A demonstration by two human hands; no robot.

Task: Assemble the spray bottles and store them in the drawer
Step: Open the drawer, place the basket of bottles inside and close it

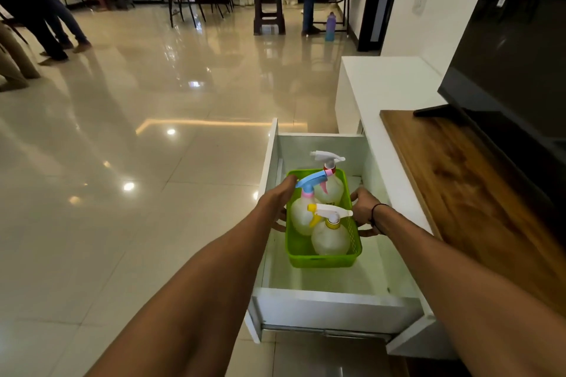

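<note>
A green plastic basket [321,260] sits inside the open white drawer [330,306]. Three assembled spray bottles stand in it: one with a white trigger head [329,184] at the back, one with a blue and pink head [306,211] on the left, one with a white and yellow head [330,236] at the front. My left hand [277,202] grips the basket's left rim. On the opposite side, my right hand [366,213] holds the right rim. Fingers of both hands curl under the rim and are partly hidden.
The drawer juts out of a white cabinet [382,92] with a wooden top [477,193]. A black television [514,64] stands on that top at the right. Glossy tiled floor [137,162] spreads to the left. People, chairs and a stool [269,9] are far back.
</note>
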